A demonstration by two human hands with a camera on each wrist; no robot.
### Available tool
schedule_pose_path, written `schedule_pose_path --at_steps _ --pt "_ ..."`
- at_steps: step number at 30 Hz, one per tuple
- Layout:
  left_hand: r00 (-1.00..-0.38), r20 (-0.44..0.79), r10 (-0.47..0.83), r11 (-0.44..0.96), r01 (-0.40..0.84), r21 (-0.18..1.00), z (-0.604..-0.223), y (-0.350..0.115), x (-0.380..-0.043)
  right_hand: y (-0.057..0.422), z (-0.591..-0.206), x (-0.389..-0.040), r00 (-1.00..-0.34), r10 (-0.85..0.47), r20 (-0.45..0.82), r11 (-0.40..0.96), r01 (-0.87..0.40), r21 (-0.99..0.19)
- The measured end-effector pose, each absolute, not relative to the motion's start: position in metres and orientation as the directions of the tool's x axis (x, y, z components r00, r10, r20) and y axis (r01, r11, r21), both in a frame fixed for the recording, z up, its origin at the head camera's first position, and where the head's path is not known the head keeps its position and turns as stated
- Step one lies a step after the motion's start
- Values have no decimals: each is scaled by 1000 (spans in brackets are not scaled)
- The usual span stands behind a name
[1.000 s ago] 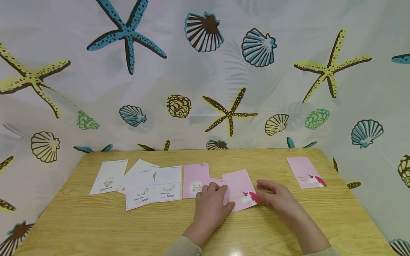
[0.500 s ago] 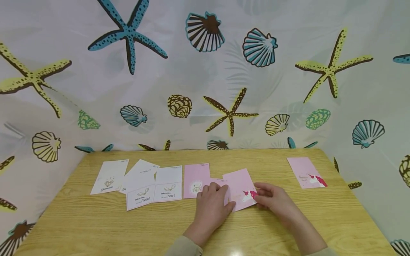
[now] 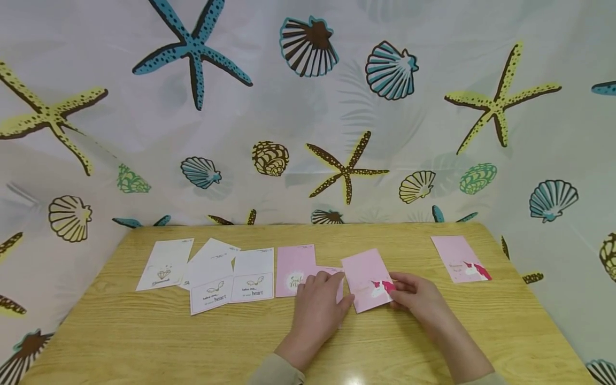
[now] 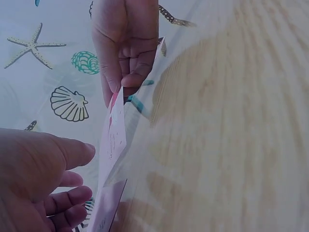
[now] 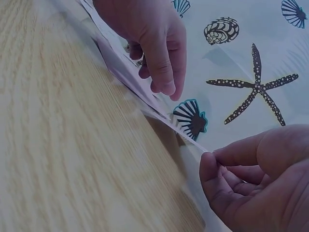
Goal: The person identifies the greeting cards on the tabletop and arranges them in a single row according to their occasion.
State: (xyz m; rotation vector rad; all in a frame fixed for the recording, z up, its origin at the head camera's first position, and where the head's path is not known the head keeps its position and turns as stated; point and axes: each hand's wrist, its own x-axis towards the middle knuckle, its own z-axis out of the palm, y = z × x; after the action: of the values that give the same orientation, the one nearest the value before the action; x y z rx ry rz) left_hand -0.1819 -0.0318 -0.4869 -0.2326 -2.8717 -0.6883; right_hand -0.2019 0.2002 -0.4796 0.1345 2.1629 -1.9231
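The right hand point(image 3: 417, 300) pinches the pink unicorn card point(image 3: 363, 272) at its right edge, which is raised off the desk point(image 3: 212, 347), so the card lies between both hands. The left hand point(image 3: 316, 306), fingers loosely bent and gripping nothing, hovers over a pink card point(image 3: 338, 289), with the "Smile" card point(image 3: 294, 258) just beyond. White cards point(image 3: 207, 266) lie left of it; a second unicorn card point(image 3: 456, 253) lies beyond the right hand.
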Motion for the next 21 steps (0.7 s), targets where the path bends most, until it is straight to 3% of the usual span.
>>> schedule_pose_path --at_steps 21 --pt "-960 252 127 808 247 536 -481 2 -191 219 -467 -201 -963 7 -271 91 271 -958"
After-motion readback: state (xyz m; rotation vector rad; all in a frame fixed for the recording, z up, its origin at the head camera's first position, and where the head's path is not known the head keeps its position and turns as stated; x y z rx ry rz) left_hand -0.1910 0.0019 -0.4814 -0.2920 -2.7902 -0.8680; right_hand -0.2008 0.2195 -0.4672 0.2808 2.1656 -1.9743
